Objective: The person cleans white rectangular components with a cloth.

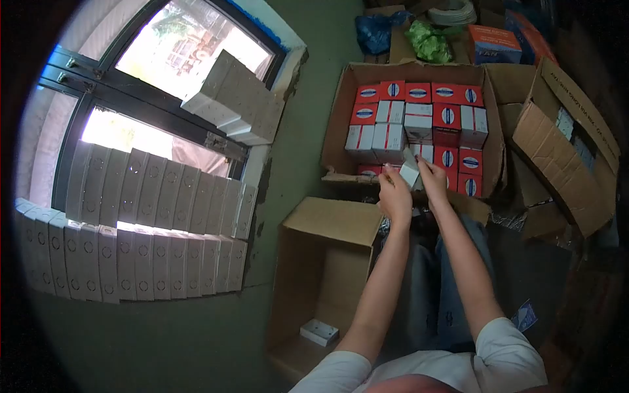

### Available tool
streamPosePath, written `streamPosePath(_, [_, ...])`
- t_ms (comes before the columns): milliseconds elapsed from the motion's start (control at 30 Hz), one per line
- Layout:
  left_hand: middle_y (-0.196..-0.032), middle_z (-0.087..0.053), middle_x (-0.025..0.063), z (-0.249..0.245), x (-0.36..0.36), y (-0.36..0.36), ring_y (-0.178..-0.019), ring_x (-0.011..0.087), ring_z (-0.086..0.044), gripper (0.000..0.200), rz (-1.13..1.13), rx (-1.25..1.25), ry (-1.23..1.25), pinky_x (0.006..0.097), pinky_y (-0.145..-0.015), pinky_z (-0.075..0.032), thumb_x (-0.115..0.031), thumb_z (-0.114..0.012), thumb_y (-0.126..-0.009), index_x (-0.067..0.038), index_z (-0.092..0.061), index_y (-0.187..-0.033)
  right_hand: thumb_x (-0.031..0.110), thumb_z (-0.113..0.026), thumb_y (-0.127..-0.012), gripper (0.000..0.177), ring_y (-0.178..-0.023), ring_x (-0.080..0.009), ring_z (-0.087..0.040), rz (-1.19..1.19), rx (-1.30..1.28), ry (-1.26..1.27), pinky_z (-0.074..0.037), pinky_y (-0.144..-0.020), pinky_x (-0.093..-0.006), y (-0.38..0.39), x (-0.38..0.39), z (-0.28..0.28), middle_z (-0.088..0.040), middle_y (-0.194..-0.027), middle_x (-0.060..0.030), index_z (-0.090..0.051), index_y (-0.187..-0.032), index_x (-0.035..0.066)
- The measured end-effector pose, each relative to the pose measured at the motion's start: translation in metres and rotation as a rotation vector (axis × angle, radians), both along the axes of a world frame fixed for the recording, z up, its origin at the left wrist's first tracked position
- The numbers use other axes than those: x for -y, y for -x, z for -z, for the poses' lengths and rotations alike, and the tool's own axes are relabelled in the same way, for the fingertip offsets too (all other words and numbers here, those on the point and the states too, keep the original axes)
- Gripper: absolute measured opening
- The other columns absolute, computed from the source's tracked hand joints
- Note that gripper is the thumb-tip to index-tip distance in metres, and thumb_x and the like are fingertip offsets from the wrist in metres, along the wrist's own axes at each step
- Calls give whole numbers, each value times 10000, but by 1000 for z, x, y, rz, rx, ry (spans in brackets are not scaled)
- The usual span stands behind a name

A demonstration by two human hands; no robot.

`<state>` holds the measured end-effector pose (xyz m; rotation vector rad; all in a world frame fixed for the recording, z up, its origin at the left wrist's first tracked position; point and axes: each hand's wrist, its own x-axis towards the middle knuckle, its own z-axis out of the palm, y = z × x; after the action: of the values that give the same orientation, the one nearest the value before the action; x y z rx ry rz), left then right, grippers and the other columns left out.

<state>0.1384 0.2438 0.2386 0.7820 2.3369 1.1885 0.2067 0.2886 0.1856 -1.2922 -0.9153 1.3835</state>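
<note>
Both my hands meet over the near edge of a cardboard box (334, 141) that holds several small red and white boxes (447, 115). Between them is a small white box (409, 171). My left hand (396, 195) has its fingers closed on the white box's left side, with something thin and yellowish at the fingertips. My right hand (432, 181) pinches the right side of it, near its upper edge. The fingertips are small and partly blurred.
An open carton (334, 262) with a white switch box (319, 332) inside stands at my left. Rows of white boxes (157, 255) line the window side. Open cardboard (563, 150) is at the right; a green bag (429, 42) lies behind.
</note>
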Motion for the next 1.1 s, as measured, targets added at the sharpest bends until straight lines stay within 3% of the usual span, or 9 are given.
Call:
streamPosePath(100, [-921, -653, 230, 14, -5, 4, -961, 421, -586, 674, 12, 13, -35, 462, -855, -411, -534, -240, -949, -15, -669, -933, 202, -539, -875, 293, -1035, -259, -614, -10, 231, -389, -443, -894, -303, 2, 6, -9, -661, -1058, -162, -653, -1023, -25])
streamPosePath(233, [-729, -657, 153, 10, 3, 2, -769, 333, -619, 519, 92, -318, -25, 420, -777, -369, -399, -308, -967, -65, -676, -817, 247, -408, -929, 385, -1131, -315, -551, -232, 341, -192, -404, -964, -333, -6, 11, -30, -608, -1147, -204, -593, -1131, -24])
streamPosePath(333, [-603, -608, 101, 9, 2, 3, -551, 258, -537, 380, 95, -582, -235, 362, -675, -307, -276, -430, -935, -82, -652, -694, 306, -301, -960, 499, -1265, -307, -425, -262, 277, -419, -308, -1045, -330, -6, 2, -6, -495, -1304, -212, -451, -1289, -37])
streamPosePath(433, [-587, -596, 128, 4, 6, 2, -529, 328, -518, 459, 70, -654, -298, 400, -647, -336, -295, -396, -950, -47, -616, -632, 332, -248, -972, 556, -1355, -292, -275, -293, 72, -194, -206, -1095, -326, -8, -3, 1, -330, -1438, -195, -302, -1382, -39])
streamPosePath(567, [-544, -553, 173, 12, 2, -1, -494, 343, -504, 470, 54, -598, -365, 433, -592, -350, -292, -417, -942, -22, -603, -605, 367, -242, -979, 586, -1397, -274, -164, -408, -93, -100, -155, -1115, -326, -21, -4, -19, -221, -1488, -183, -203, -1420, -18])
streamPosePath(767, [-589, -595, 155, 28, -2, 6, -523, 352, -524, 400, 71, -454, -442, 437, -545, -373, -250, -436, -940, -17, -656, -700, 293, -281, -979, 573, -1377, -459, -9, -399, 440, -413, -67, -1130, -472, -23, 38, -43, 19, -1482, -308, -152, -1411, -60])
streamPosePath(833, [-525, -550, 175, 26, -5, 3, -483, 172, -504, 526, 27, -221, -507, 361, -504, -402, -343, -390, -977, 48, -614, -706, 271, -274, -981, 543, -1376, -465, 3, -406, 550, -527, -60, -1121, -510, -16, 52, -63, 52, -1480, -307, -177, -1402, -58])
streamPosePath(900, [-514, -550, 146, 15, -3, -1, -503, 123, -472, 526, -10, -59, -557, 355, -509, -402, -339, -390, -980, 59, -612, -716, 232, -269, -988, 505, -1383, -447, -9, -402, 603, -576, -44, -1120, -516, -14, 46, -62, -30, -1479, -305, -194, -1398, -53])
streamPosePath(1100, [-501, -514, 119, 28, 1, 5, -461, 146, -420, 475, 63, -306, -693, 351, -473, -325, -249, -443, -960, 53, -541, -608, 310, -184, -1004, 547, -1399, -391, -37, -396, 782, -449, -12, -1120, -513, -30, -1, -5, -139, -1496, -235, -169, -1424, -39])
